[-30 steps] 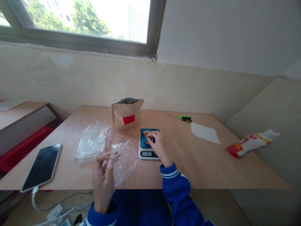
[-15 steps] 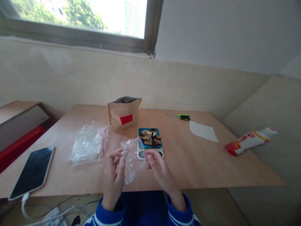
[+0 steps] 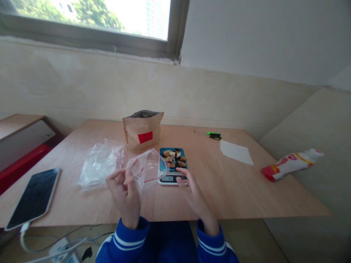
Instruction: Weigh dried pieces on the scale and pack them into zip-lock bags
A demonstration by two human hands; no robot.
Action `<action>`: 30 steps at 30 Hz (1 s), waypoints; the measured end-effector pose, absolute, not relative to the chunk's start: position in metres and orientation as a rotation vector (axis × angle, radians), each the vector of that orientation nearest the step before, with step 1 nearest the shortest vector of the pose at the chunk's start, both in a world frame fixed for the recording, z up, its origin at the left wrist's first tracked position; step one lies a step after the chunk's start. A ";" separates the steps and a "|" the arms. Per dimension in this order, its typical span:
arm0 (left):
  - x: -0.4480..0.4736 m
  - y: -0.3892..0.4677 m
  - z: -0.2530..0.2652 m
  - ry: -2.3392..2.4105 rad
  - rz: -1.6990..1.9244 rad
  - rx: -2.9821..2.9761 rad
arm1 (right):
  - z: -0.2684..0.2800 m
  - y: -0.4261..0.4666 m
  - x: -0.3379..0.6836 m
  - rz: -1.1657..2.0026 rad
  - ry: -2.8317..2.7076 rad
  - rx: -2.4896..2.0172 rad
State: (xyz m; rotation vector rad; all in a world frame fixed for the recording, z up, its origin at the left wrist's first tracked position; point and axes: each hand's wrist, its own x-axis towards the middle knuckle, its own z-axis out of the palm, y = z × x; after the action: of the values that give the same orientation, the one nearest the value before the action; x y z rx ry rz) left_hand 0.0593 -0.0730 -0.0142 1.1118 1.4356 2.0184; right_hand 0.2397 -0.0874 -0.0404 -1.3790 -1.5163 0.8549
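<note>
Pinched in my left hand [image 3: 124,193] is a clear zip-lock bag [image 3: 149,166] with a red line near its mouth; it spreads to the right, its edge overlapping the scale. My right hand [image 3: 192,190] is off the bag, fingers apart, over the right side of the small kitchen scale [image 3: 164,179]. On the scale's blue platform lie several brown and dark dried pieces [image 3: 172,155]. Behind stands an open brown paper pouch [image 3: 137,131] with a red label; dark contents show at its mouth.
A pile of clear zip-lock bags [image 3: 100,166] lies left, with a phone [image 3: 35,195] on a charging cable nearer the edge. To the right are two screwdrivers [image 3: 214,135], a white paper sheet [image 3: 236,152] and a red-and-white bottle [image 3: 287,166].
My right hand has let go of the bag and moved slightly right. My left hand has shifted left with the bag, which now lies more sideways.
</note>
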 end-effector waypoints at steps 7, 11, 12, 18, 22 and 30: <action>0.050 -0.050 -0.011 1.841 1.675 1.187 | -0.063 -0.034 0.283 0.411 -1.806 -1.595; 0.054 -0.046 -0.017 1.861 1.667 1.183 | -0.072 -0.022 0.283 0.433 -1.879 -1.619; 0.055 -0.046 -0.020 1.820 1.678 1.182 | -0.073 -0.020 0.282 0.434 -1.885 -1.618; 0.058 -0.048 -0.039 1.628 1.780 1.190 | -0.077 -0.013 0.281 0.405 -1.888 -1.586; 0.061 -0.053 -0.043 1.578 1.785 1.198 | -0.075 -0.013 0.282 0.366 -1.846 -1.608; 0.059 -0.060 -0.044 1.585 1.697 1.174 | -0.074 -0.017 0.279 0.359 -1.807 -1.615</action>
State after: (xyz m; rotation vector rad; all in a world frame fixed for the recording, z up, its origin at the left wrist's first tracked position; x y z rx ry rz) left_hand 0.0593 -0.0604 -0.0441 1.1735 1.5852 1.6972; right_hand 0.2788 -0.0174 -0.0739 -1.6151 -1.8069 0.3585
